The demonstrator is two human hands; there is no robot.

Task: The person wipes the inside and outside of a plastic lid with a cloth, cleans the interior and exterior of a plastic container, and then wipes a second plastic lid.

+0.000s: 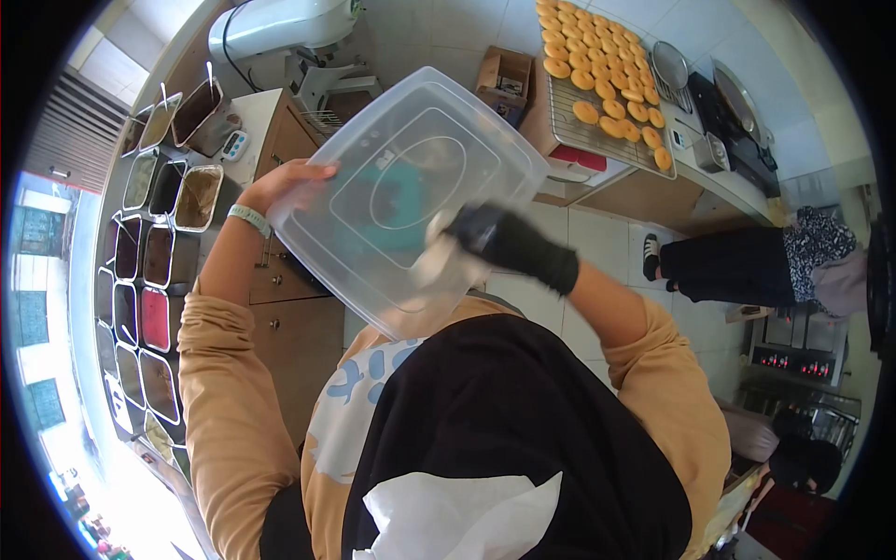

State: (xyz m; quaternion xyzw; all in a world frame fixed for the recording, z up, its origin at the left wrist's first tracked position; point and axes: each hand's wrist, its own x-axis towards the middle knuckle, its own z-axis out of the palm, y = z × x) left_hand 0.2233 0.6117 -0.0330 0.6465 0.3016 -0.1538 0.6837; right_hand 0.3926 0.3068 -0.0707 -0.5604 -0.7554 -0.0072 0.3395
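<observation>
My left hand (278, 184), bare and with a pale watch band at the wrist, grips the left edge of a large translucent plastic lid (448, 121). The lid is tilted in front of my body, and a teal patch shows through it. My right hand (495, 243), in a black glove, is closed on a whitish cloth (434, 257) over the lid's lower right part. Motion blurs the cloth, so whether it presses on the plastic is hard to see.
Several metal tins of fillings (198, 198) line the left counter, beside a small timer (235, 145). A stand mixer (280, 26) stands at the back. Round golden buns (597, 56) cover a wire rack (607, 145) at upper right. Another person (737, 247) stands at right.
</observation>
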